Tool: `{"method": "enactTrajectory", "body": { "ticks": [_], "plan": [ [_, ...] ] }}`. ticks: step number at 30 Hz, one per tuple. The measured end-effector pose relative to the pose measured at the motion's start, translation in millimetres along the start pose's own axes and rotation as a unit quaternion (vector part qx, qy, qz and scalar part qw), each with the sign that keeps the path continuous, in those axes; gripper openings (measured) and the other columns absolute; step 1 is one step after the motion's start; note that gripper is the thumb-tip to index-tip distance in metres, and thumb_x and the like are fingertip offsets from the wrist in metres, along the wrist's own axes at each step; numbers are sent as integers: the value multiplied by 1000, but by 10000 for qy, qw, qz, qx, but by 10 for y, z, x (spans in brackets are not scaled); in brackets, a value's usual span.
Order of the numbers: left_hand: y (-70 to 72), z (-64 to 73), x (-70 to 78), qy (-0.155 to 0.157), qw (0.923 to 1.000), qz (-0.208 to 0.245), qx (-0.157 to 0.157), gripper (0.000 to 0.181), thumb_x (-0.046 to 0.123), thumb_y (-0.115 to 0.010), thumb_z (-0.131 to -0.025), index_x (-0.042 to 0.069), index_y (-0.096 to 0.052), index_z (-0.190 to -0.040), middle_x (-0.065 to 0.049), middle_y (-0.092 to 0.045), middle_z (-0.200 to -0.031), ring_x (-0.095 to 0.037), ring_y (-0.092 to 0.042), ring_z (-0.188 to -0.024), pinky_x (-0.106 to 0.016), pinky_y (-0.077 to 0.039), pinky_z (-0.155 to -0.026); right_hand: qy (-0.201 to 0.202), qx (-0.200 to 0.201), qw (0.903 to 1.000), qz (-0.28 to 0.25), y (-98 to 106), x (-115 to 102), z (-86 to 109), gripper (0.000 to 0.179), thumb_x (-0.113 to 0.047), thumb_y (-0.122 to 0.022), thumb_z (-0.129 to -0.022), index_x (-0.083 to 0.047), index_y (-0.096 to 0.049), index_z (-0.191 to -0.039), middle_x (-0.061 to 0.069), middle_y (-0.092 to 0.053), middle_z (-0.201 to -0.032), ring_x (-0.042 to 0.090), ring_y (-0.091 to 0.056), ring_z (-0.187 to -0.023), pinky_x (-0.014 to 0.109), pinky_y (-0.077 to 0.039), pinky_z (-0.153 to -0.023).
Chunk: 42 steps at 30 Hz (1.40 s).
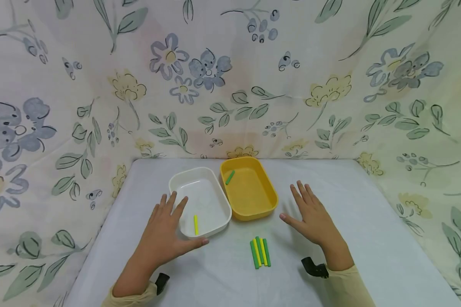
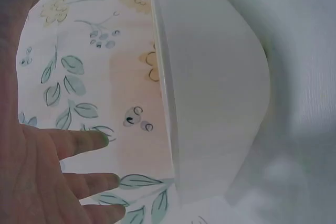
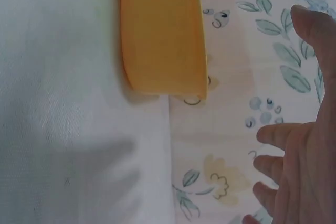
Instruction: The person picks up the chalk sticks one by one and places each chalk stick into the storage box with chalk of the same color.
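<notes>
My left hand (image 1: 163,238) hovers with spread fingers over the near left side of a white tray (image 1: 211,232), holding nothing. A single yellow stick (image 1: 196,225) lies inside that tray. To the right of the yellow tray (image 1: 255,215), my right hand (image 1: 313,217) is held up with its fingers apart, also holding nothing. One green stick (image 1: 230,177) lies in the yellow tray, near its far left corner. In front of the trays, several green and yellow sticks (image 1: 258,252) lie side by side on the table. Both wrist views show the hands apart from the trays.
The two trays stand next to each other on a white-covered table (image 1: 369,221). Behind it and at both sides hangs a floral cloth (image 1: 276,128). A black wrist piece shows at the left cuff (image 1: 161,282) and another at the right cuff (image 1: 315,268).
</notes>
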State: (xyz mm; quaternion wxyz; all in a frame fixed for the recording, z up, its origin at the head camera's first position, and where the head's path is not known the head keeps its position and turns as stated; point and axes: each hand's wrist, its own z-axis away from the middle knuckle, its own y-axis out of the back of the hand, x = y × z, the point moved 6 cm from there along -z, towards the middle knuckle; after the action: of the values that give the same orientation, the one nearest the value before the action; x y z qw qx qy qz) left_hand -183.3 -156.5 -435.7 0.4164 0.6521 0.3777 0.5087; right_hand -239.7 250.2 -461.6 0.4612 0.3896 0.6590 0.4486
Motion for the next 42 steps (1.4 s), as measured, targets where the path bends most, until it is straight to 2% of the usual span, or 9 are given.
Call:
{"method": "enactTrajectory", "body": {
  "ticks": [9,14,18,23,28,36,39,42],
  "plan": [
    [-30,28,164,-290,9994,70,184,118,95,-54,-59,26,-34,-153,-7,-18,-164,-36,-12,-152,-61,-21,-118,55,-70,9999,-56,-11,-43,-57,99,-78,-46,-85,-27,-7,-159,1,-3,-167,27,0,-155,62,-17,-118],
    [-69,36,211,-294,9994,112,167,117,93,-57,-59,27,-36,-152,-4,-18,-164,-34,-13,-152,-59,-22,-118,62,-145,9999,-68,-19,-76,-88,99,-77,-47,-86,-26,-5,-159,2,-3,-167,29,-1,-154,63,-17,-118],
    [-92,53,236,-321,9990,257,186,114,92,-59,-60,29,-36,-152,-3,-21,-164,-33,-15,-152,-60,-23,-117,69,-171,9998,-116,-26,-102,-105,98,-76,-48,-86,-27,-4,-159,2,-3,-167,31,-3,-154,64,-18,-117],
    [-136,92,278,-416,9976,522,184,110,90,-59,-62,32,-34,-152,0,-25,-162,-33,-18,-151,-62,-29,-113,97,-244,9995,-174,-61,-134,-122,96,-73,-50,-87,-28,-4,-159,3,-3,-167,31,-3,-154,65,-19,-116],
    [-159,132,365,-556,9948,820,246,107,88,-61,-63,34,-35,-151,4,-28,-161,-31,-21,-151,-62,-33,-111,208,-236,9994,-160,-102,-161,-163,96,-70,-53,-87,-24,-9,-159,1,-4,-167,28,-3,-154,62,-19,-118],
    [-227,151,517,-789,9928,865,259,107,88,-61,-63,32,-37,-151,6,-26,-160,-30,-21,-151,-60,-34,-111,387,-299,9986,-190,-171,-199,-255,96,-75,-47,-87,-25,-8,-159,-6,1,-167,28,-5,-154,60,-19,-119],
    [-264,157,570,-807,9916,995,161,105,87,-62,-63,35,-36,-151,9,-25,-160,-28,-20,-151,-59,-34,-112,392,-346,9985,-188,-206,-201,-280,96,-78,-43,-87,-25,-8,-159,-4,-1,-167,28,-5,-154,60,-19,-119],
    [-326,176,619,-779,9902,1154,-65,102,86,-63,-64,41,-32,-150,12,-24,-160,-24,-19,-152,-58,-34,-112,341,-437,9982,-247,-255,-210,-289,96,-79,-42,-86,-27,-6,-159,-3,-2,-167,27,-4,-155,61,-19,-118]
  ]
}}
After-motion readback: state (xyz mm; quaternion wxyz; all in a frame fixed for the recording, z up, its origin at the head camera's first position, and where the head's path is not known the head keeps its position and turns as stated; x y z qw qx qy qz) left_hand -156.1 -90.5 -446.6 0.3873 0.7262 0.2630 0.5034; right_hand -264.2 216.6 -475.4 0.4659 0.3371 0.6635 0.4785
